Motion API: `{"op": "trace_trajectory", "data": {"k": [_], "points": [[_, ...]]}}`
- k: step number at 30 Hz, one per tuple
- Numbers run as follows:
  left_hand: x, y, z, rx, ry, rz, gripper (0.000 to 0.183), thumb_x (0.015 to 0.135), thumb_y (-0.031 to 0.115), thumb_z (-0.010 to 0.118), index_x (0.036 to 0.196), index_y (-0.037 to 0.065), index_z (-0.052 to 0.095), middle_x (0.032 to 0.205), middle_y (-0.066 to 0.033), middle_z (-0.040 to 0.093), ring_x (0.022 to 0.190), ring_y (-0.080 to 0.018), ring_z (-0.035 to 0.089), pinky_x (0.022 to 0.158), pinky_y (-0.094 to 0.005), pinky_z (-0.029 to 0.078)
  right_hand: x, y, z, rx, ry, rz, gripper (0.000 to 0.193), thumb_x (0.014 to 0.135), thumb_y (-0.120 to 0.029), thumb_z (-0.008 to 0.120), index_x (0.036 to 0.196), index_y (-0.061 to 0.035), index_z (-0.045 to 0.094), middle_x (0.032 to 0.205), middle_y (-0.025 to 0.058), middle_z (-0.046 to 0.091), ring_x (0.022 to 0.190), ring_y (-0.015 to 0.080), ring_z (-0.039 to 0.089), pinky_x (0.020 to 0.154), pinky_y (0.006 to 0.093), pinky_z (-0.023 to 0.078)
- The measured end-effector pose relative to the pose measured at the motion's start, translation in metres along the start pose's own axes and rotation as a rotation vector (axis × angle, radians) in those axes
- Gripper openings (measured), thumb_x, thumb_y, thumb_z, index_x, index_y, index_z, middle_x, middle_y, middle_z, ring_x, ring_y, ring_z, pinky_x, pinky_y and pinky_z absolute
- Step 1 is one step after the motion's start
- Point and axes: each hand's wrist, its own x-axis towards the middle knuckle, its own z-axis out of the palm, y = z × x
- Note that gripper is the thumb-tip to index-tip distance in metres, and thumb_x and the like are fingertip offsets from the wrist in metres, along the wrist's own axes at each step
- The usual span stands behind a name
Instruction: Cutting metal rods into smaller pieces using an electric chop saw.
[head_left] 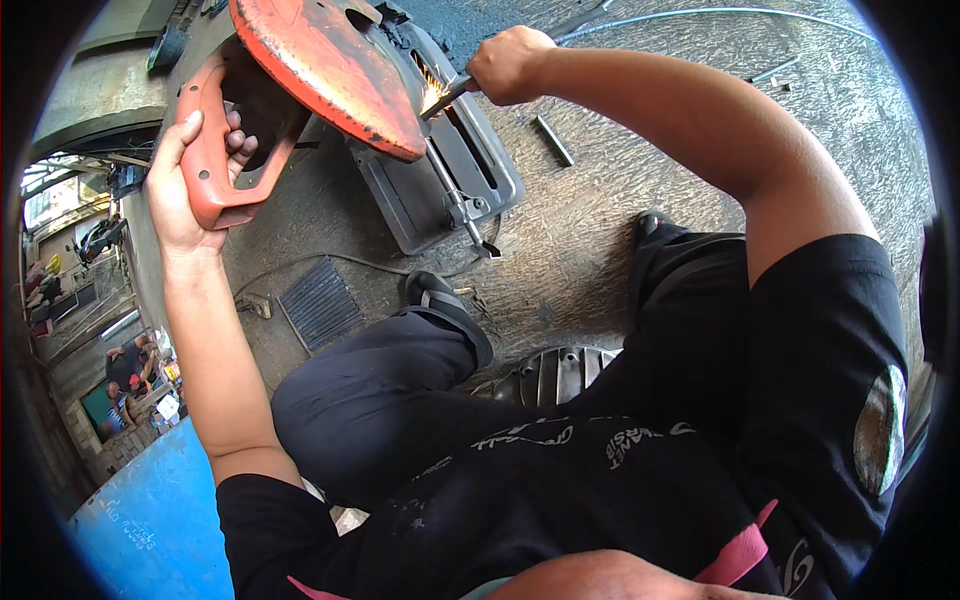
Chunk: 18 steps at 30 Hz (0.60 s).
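Note:
My left hand is wrapped round the orange loop handle of a chop saw, whose worn orange blade guard is at the top of the view. Sparks fly beside the guard's lower right edge. There, a dark metal bar meets the saw, with my right hand closed around it. Below lies the saw's grey base, with a clamp screw along it. The guard hides most of the blade.
A short metal offcut lies on the rough floor right of the base. Left of my sandalled foot are a dark grate and a cord. A ribbed metal part sits between my legs. Far left are a blue surface and people.

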Motion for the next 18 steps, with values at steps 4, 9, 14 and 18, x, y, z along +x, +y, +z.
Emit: {"op": "trace_trajectory", "data": {"k": [4, 9, 14, 18], "points": [[0.0003, 0.0000, -0.0008, 0.008, -0.005, 0.006, 0.042, 0.084, 0.024, 0.056, 0.114, -0.005, 0.050, 0.093, -0.0115, 0.058, 0.080, -0.0185, 0.056, 0.082, -0.0339, 0.049, 0.0000, -0.0004, 0.0014, 0.008, -0.001, 0.017, 0.025, 0.086, -0.026, 0.049, 0.094, -0.0123, 0.068, 0.093, 0.0086, 0.067, 0.089, 0.0260, 0.065, 0.075, 0.0375, 0.052], [-0.0006, -0.0003, 0.0022, -0.002, -0.002, 0.012, 0.040, 0.084, 0.023, 0.055, 0.113, -0.005, 0.050, 0.091, -0.0116, 0.058, 0.079, -0.0185, 0.056, 0.079, -0.0344, 0.050, 0.0005, -0.0010, 0.0032, 0.009, 0.011, 0.021, 0.027, 0.088, -0.029, 0.048, 0.096, -0.0131, 0.068, 0.094, 0.0084, 0.067, 0.089, 0.0260, 0.065, 0.075, 0.0379, 0.052], [-0.0019, 0.0001, 0.0047, -0.001, 0.018, 0.020, 0.039, 0.085, 0.022, 0.054, 0.112, -0.006, 0.050, 0.089, -0.0121, 0.058, 0.077, -0.0186, 0.057, 0.077, -0.0346, 0.051, -0.0009, -0.0014, 0.0036, 0.002, 0.020, 0.013, 0.028, 0.089, -0.030, 0.047, 0.096, -0.0131, 0.068, 0.093, 0.0083, 0.067, 0.089, 0.0260, 0.065, 0.075, 0.0377, 0.052], [-0.0021, -0.0001, 0.0053, 0.017, 0.027, 0.028, 0.040, 0.085, 0.023, 0.053, 0.112, -0.006, 0.051, 0.090, -0.0125, 0.059, 0.077, -0.0186, 0.057, 0.076, -0.0343, 0.050, -0.0021, -0.0016, 0.0019, -0.016, -0.010, 0.009, 0.029, 0.089, -0.032, 0.047, 0.097, -0.0128, 0.068, 0.093, 0.0082, 0.067, 0.089, 0.0259, 0.065, 0.075, 0.0377, 0.052]]}}
